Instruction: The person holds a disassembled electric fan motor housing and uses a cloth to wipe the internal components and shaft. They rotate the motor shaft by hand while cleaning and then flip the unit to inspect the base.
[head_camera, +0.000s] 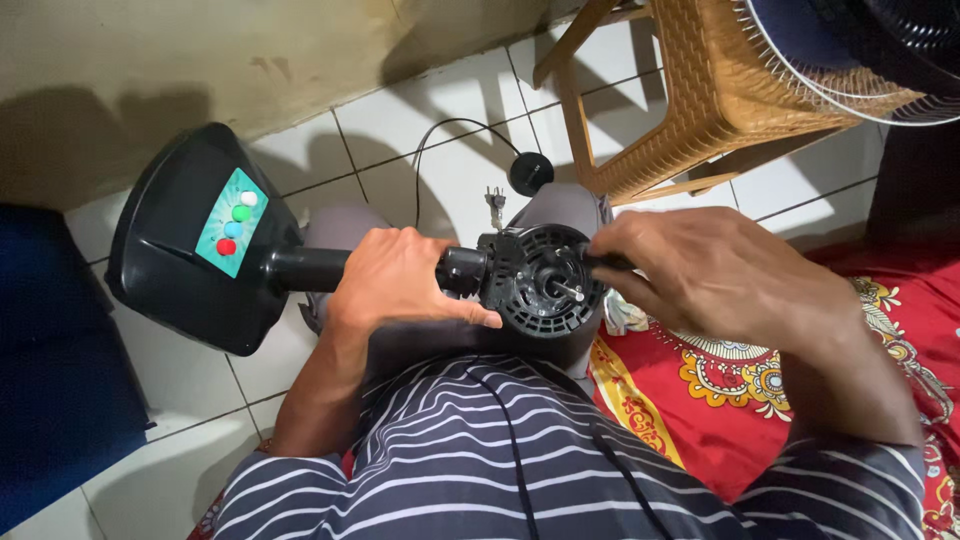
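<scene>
A black fan stand lies across my lap, its base (170, 250) to the left with a teal panel of coloured buttons (233, 235). My left hand (395, 280) is wrapped around the black neck of the stand, just left of the round motor housing (540, 285). A metal shaft (570, 291) sticks out of the motor's middle. My right hand (715, 275) rests on the motor's right side, gripping a thin dark tool (605, 262) whose tip touches the housing.
A woven tan plastic stool (700, 90) stands at the back right with a fan grille (860, 60) on it. A black cord and plug (495, 200) lie on the white tiled floor. A red patterned cloth (740, 400) is at my right, a dark blue object (50, 370) at my left.
</scene>
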